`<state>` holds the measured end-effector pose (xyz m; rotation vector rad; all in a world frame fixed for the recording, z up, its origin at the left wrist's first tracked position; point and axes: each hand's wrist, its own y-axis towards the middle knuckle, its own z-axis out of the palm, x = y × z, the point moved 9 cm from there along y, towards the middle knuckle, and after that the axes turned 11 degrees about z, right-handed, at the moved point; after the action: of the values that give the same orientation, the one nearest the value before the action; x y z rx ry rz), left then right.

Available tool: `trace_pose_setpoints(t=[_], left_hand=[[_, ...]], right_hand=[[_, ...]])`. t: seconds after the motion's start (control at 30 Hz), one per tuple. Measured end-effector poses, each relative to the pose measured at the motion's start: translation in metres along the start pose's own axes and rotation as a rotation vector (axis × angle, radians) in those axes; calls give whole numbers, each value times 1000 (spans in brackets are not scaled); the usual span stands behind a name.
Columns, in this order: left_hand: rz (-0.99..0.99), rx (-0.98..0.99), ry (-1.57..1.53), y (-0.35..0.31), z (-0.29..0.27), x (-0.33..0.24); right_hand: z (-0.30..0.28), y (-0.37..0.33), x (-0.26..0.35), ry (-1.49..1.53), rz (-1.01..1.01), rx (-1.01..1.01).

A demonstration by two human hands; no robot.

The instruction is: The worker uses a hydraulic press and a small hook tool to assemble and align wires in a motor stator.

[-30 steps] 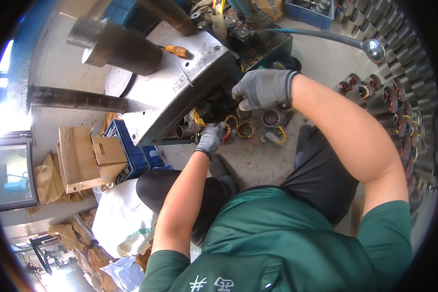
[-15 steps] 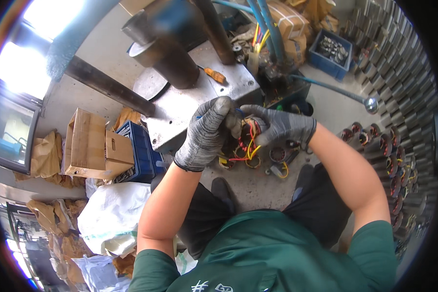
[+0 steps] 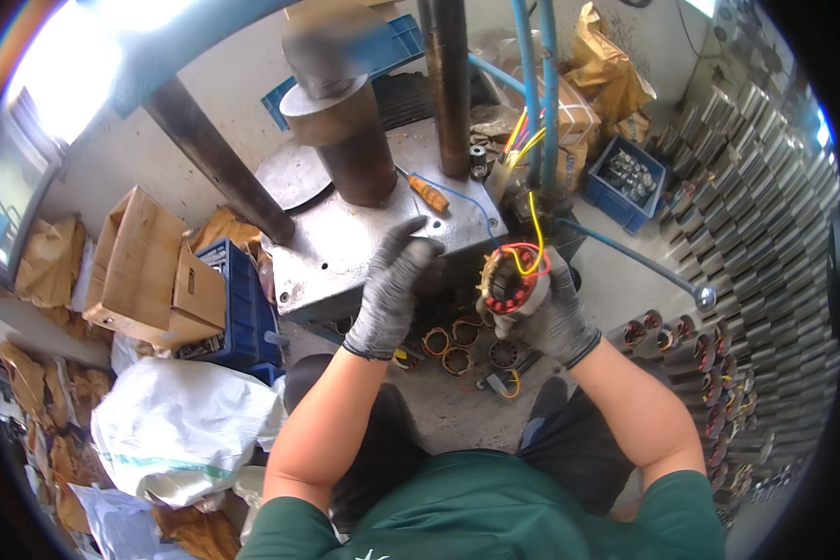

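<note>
In my right hand, gloved in grey, is a ring-shaped motor stator with red-coated windings. Yellow and red lead wires rise from it, and a blue wire arches away over the machine's steel plate. My left hand, also gloved, is open beside the plate's near edge, its fingers apart and free of the stator. An orange-handled tool lies on that plate, close to my left fingertips. On the floor beyond my feet sit several more wound stators.
Steel columns and a thick cylinder stand over the plate. A ball-ended lever sticks out at right, near stacked metal tubes. Left are a cardboard box, a blue crate and a white sack. A blue bin holds metal parts.
My hands have moved apart. The left has come off the stator; the right has carried it rightward and turned it so its windings show. The view has shifted slightly.
</note>
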<state>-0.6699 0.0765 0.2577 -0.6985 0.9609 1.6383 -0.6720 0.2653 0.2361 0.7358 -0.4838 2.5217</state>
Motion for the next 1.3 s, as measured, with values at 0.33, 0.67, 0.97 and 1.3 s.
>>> trace_pose_setpoints(t=[0.33, 0.67, 0.97, 1.3], left_hand=[[212, 435, 717, -29, 63, 19], [648, 84, 1008, -37, 70, -37], [230, 205, 875, -20, 50, -15], [120, 270, 1032, -9, 39, -5]], right_hand=[[-12, 0, -15, -32, -22, -221], [13, 3, -4, -51, -64, -173], [24, 5, -1, -152, -163, -248], [7, 3, -20, -295, -64, -265]])
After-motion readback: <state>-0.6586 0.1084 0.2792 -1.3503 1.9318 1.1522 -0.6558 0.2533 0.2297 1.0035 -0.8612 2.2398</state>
